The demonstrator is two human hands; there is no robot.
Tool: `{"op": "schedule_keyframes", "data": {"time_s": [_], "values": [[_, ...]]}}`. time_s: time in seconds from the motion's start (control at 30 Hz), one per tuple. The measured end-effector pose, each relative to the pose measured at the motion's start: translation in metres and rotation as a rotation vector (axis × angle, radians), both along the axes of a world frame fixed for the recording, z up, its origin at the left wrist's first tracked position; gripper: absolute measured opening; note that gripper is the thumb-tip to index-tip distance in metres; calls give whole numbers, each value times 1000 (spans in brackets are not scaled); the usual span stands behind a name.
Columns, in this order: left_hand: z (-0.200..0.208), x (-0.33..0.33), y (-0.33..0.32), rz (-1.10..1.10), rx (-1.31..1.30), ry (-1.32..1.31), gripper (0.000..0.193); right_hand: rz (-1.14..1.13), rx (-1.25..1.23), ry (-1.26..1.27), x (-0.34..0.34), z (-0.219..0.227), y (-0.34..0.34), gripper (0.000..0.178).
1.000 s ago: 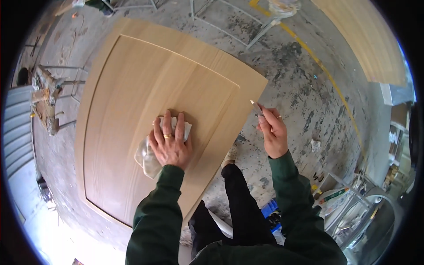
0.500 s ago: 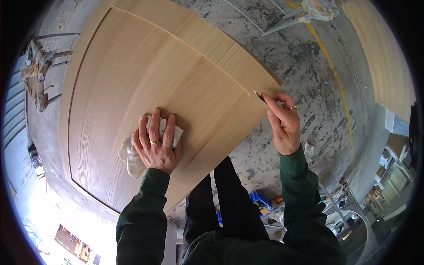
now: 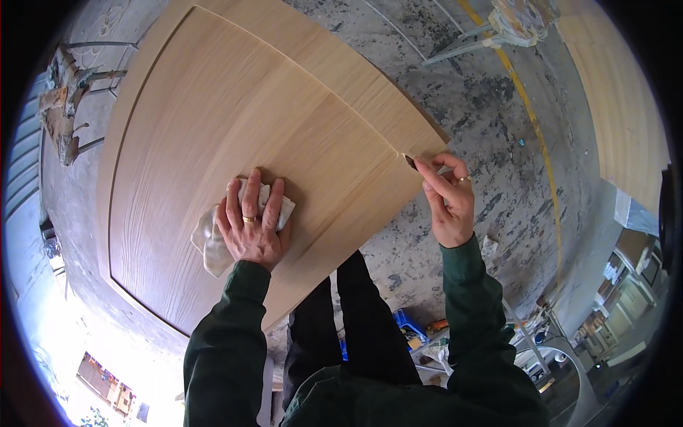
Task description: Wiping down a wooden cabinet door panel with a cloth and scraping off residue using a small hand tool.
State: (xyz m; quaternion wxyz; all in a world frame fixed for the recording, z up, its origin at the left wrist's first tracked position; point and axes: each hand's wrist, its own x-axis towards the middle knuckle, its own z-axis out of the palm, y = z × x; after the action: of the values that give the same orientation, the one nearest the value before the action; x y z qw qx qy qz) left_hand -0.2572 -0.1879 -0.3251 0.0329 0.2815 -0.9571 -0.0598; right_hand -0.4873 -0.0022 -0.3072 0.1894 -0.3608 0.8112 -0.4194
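Wooden panel (image 3: 235,121): right hand (image 3: 453,206) pinches small pointed tool (image 3: 410,163) beside groove corner (image 3: 397,153); left hand (image 3: 255,229), farther off, spread on cloth (image 3: 209,240).

The left hand (image 3: 254,231) covers a pale cloth (image 3: 213,247) on the wooden panel (image 3: 270,117), and the right hand (image 3: 451,206) pinches a tool (image 3: 410,162) by the panel's corner.
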Motion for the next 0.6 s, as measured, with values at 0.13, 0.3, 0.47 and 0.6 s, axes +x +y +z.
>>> {"op": "schedule_keyframes", "data": {"time_s": [0.13, 0.3, 0.47, 0.6], "values": [[-1, 5, 2, 2, 29, 15, 73, 20, -12, 17, 0, -1, 0, 33], [-2, 4, 2, 16, 6, -6, 68, 17, -36, -6, 0, -2, 1, 32], [-1, 3, 1, 20, 10, -9, 67, 26, -34, 6, 0, -2, 4, 32], [-1, 4, 2, 22, 4, 8, 66, 35, -9, 30, 0, 1, 3, 32]]}}
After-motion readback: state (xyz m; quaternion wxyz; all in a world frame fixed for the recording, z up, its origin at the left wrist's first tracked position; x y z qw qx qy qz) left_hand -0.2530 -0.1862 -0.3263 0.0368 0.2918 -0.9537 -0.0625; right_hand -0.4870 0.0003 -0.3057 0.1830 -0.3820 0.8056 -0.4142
